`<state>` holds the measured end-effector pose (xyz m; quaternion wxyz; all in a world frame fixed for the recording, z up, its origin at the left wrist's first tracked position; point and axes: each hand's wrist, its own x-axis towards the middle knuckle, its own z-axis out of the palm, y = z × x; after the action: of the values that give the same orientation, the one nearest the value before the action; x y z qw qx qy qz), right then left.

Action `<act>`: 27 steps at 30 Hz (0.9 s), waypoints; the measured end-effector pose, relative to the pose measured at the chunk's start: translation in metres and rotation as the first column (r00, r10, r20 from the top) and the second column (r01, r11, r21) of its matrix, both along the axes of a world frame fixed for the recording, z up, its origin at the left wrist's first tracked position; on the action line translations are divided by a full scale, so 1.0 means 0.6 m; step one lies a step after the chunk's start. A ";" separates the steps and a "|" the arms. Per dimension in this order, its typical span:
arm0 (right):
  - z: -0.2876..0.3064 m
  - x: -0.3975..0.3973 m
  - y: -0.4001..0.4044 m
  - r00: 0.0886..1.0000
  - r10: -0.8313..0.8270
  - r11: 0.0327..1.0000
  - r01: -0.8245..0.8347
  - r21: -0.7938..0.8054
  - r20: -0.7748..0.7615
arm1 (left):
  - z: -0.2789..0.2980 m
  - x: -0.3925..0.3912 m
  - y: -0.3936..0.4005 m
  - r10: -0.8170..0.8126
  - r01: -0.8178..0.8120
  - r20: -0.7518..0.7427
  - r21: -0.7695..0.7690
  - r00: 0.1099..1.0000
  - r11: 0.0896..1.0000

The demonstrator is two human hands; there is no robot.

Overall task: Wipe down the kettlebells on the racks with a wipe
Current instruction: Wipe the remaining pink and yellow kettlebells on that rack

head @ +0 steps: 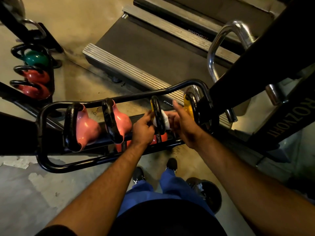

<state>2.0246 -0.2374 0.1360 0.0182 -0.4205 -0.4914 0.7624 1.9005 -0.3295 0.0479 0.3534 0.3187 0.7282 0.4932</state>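
Patchy worn concrete floor (pixel 34 184) under my shoes. Black tube rack (pixel 51 166) w/ glossy pink bells, rough black handles. My left hand (pixel 143 129) pinches the white crumpled wipe (pixel 166 119) vs. the yellow kettlebell (pixel 157 114) handle; right hand (pixel 183 124) behind it, fingers loose. Ribbed treadmill (pixel 153 53) beyond.

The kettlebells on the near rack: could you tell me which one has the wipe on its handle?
The yellow kettlebell between both hands, third from the left; the white wipe touches its handle.
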 end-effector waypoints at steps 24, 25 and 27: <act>0.011 -0.130 0.088 0.961 -0.273 0.892 0.272 -0.361 0.049 | 0.001 0.007 0.009 0.046 -0.053 -0.080 -0.089 0.996 0.995; 0.012 -0.134 0.090 0.963 -0.263 0.892 0.266 -0.364 0.059 | 0.003 0.008 0.009 0.044 -0.050 -0.073 -0.087 0.996 0.995; 0.013 -0.138 0.095 0.970 -0.230 0.905 0.242 -0.348 0.077 | 0.006 0.009 0.009 0.049 -0.052 -0.045 -0.086 0.998 0.995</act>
<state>1.9420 -0.1802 0.1436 0.0257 -0.4861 -0.2913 0.8235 1.9057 -0.3241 0.0514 0.3385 0.2951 0.7643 0.4627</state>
